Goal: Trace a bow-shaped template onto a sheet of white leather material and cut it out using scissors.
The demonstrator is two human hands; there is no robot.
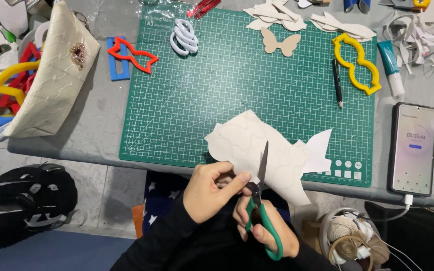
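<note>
right hand (pixel 262 226) grip pinching scissors (pixel 259 200), blades pointing up; left hand (pixel 209 188) pinching sheet (pixel 257 150).

Both arms come up from the bottom of the view in black sleeves, meeting just below the near edge of the counter. The left hand (pixel 209 190) is curled loosely, back of the hand up, thumb stretched out to the right and pressing against the forefinger in a pinching grip, knuckles bent. The right hand (pixel 264 228) sits just beside and a little lower, touching the left at the thumb. Its fingers are folded through the handles it works, thumb on the upper side, wrist turned so the palm faces left. Both wrists are bent slightly inward.
</note>
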